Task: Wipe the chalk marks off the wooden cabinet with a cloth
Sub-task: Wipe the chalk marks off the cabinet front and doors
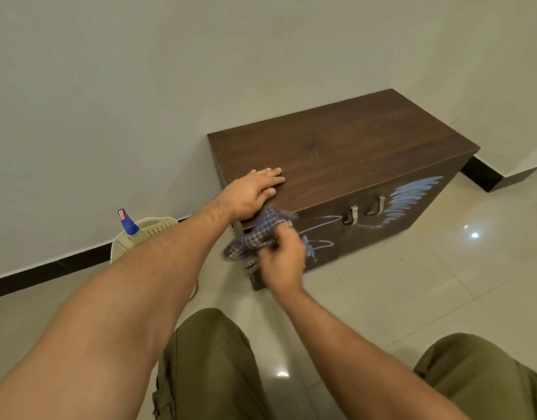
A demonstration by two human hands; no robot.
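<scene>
A low dark wooden cabinet stands on the floor against the wall. Its front face carries blue and white chalk marks: a wing shape at the right and thin lines nearer my hands. My left hand lies flat, fingers spread, on the cabinet's top at its near left corner. My right hand is closed around a crumpled checked cloth and presses it against the left part of the front face. Two metal handles sit in the middle of the front.
A cream perforated basket with a blue-capped spray bottle stands by the wall, left of the cabinet. Glossy beige floor tiles surround it. A black skirting runs along the wall. My knees in olive trousers are at the bottom.
</scene>
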